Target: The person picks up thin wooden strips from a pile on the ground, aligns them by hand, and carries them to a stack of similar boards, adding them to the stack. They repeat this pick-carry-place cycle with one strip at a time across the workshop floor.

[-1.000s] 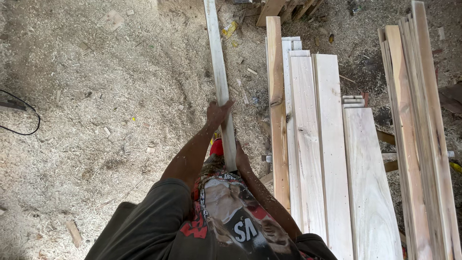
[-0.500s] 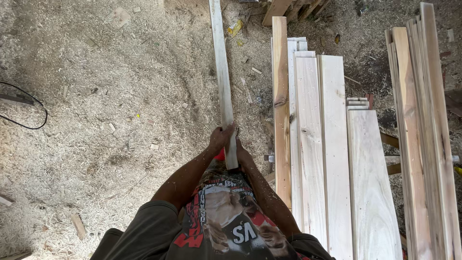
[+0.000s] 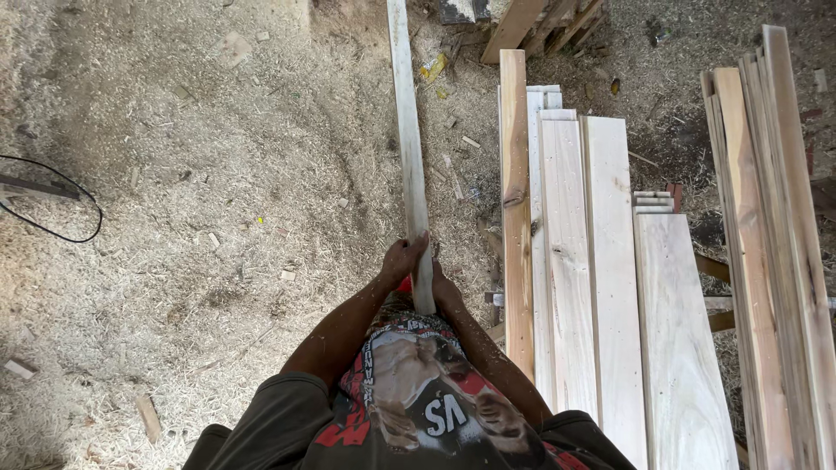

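Observation:
A long narrow pale wooden slat runs from my chest away to the top of the view, above the sawdust floor. My left hand is wrapped around its near end from the left side. My right hand grips the same end from the right, partly hidden behind the slat. Both arms reach forward over my printed red and black shirt.
A stack of pale planks lies just right of my hands, with a brown board at its left edge. More boards lean at far right. A black cable loops on the sawdust at left.
The slat has slid toward me and my hands have come down closer to my chest. The view has shifted slightly, with the cable showing more at left.

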`<state>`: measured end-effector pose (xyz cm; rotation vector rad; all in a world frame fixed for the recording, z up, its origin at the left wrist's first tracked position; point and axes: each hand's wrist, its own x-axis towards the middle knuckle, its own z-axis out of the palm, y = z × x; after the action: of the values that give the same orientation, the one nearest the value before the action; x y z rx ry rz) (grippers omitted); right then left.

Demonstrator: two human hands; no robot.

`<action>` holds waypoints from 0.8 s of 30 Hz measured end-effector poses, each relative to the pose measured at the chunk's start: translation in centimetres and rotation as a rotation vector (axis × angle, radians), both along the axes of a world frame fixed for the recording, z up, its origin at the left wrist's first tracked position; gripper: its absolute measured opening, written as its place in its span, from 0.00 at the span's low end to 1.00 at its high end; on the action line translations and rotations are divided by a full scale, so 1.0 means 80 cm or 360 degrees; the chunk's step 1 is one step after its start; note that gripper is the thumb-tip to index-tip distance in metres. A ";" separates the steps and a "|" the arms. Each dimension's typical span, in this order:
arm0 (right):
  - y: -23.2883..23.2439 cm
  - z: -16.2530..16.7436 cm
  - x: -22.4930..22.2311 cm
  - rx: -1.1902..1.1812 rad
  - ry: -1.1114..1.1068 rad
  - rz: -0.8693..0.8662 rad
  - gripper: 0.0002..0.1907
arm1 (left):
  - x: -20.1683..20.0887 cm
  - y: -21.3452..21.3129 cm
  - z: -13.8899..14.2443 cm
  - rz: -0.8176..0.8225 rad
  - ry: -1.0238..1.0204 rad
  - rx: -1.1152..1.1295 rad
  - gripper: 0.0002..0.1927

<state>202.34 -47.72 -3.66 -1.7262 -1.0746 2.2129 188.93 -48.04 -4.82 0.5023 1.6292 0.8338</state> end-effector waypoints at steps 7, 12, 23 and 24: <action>0.003 -0.001 0.002 0.0117 0.0074 0.0015 0.34 | -0.001 0.008 0.002 -0.0016 -0.0042 -0.0012 0.51; 0.010 0.005 -0.003 0.0099 -0.0025 0.0054 0.36 | -0.003 0.014 0.003 0.0018 -0.0166 0.0038 0.49; 0.027 0.023 -0.016 0.0271 -0.0224 0.0332 0.33 | -0.015 0.033 0.020 -0.0094 -0.0140 -0.0060 0.50; 0.029 0.026 -0.017 0.0300 -0.0229 0.0355 0.33 | -0.017 0.036 0.021 -0.0106 -0.0137 -0.0053 0.50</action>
<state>200.95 -45.39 -1.56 -1.7819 -1.5244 2.0485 187.58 -45.20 -3.14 0.4882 1.5368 0.7677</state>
